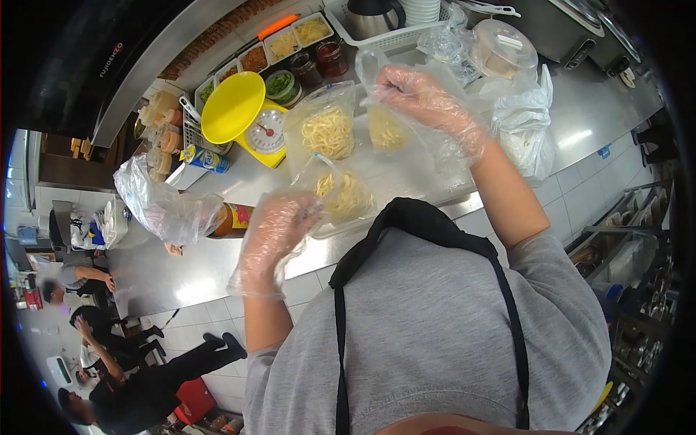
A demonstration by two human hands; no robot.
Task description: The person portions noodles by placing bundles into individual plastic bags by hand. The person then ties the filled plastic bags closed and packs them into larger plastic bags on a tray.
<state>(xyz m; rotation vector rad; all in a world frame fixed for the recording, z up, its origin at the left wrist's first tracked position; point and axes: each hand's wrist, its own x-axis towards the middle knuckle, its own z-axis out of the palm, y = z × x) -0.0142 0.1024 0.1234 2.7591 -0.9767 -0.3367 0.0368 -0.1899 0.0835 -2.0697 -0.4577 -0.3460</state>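
Both my hands wear clear plastic gloves. My right hand [422, 96] is closed on the gathered top of a clear plastic bag, with a small portion of pale noodles [386, 133] in its lower part. My left hand [279, 228] has its fingers curled at the edge of another noodle bag [346, 194], near the tray's front; whether it pinches the plastic cannot be made out. Between and behind them lies a fuller bag of noodles [328, 133]. These bags rest on or over a shallow pale tray [428, 190] on the steel counter.
A yellow scale [235, 109] stands behind the bags, beside ingredient tubs [283, 46] and dark sauce jars [306, 69]. Left are a can [205, 158] and a plastic-covered bottle [233, 220]. White bags [522, 119] lie right. Other people [123, 384] stand beyond the counter's left end.
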